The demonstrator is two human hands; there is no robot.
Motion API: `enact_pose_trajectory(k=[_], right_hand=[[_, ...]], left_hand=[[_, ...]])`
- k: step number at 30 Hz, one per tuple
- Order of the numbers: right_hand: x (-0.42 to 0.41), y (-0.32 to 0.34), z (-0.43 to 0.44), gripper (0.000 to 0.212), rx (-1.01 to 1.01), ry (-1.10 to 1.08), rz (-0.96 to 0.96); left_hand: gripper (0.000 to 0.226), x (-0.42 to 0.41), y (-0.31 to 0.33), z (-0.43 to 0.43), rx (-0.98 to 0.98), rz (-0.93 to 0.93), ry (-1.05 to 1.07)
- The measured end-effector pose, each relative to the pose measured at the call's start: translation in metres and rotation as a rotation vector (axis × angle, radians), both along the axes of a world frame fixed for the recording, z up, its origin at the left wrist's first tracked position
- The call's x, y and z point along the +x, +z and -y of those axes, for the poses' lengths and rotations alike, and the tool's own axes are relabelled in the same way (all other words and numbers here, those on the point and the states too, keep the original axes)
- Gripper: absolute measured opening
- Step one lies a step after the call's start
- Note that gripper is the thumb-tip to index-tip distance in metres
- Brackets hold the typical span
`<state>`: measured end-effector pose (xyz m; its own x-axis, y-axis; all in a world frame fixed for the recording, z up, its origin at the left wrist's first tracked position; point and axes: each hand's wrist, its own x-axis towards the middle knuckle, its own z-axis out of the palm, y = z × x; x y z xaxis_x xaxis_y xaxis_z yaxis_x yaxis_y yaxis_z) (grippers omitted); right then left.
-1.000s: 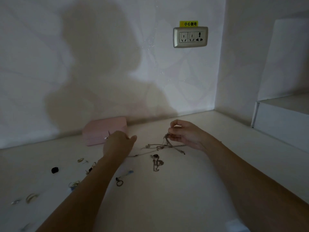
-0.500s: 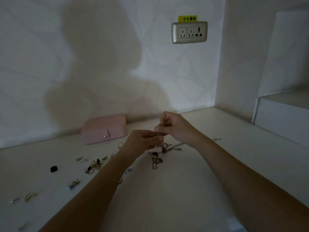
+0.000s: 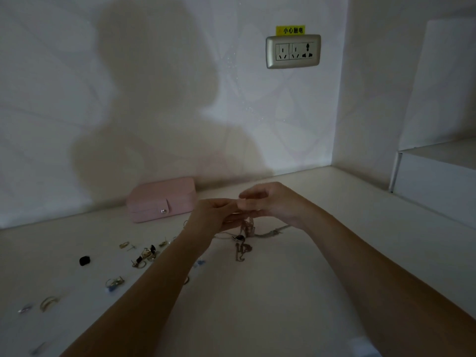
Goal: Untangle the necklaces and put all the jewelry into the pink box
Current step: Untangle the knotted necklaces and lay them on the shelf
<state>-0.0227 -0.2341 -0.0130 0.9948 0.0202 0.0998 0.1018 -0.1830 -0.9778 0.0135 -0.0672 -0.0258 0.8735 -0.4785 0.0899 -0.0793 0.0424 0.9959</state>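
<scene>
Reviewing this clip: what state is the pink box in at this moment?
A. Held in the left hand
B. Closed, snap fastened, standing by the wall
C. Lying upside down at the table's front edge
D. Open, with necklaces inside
B. The pink box stands by the wall with its lid down and its snap tab fastened, while both hands work the tangled necklaces over the table.

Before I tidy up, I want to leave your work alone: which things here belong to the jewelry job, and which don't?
Part of the job:
tangled necklaces
pink box, closed
loose rings and earrings

Not part of it:
wall socket
yellow label
white shelf
</scene>
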Motion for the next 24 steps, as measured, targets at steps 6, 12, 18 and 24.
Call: enact_pose_trajectory(k=[6,12,18,24], right_hand=[[-0.002,-0.001,-0.002,0.019,-0.093,0.019,-0.01],[-0.004,0.009,-0.001,0.016,0.075,-0.006,0.076],[-0.012,0.02,0.009,0.022,0.662,0.16,-0.015],[-0.012,0.024,0.029,0.016,0.725,0.117,0.031]], left_hand=[[0.017,0.001,0.008,-0.003,-0.058,0.061,0.066],[0.036,0.002,0.011,-0.003,-0.038,0.06,0.075],[0.048,0.004,0.017,-0.006,-0.315,-0.197,-0.023],[0.043,0.018,0.024,-0.026,-0.504,-0.366,-0.062]])
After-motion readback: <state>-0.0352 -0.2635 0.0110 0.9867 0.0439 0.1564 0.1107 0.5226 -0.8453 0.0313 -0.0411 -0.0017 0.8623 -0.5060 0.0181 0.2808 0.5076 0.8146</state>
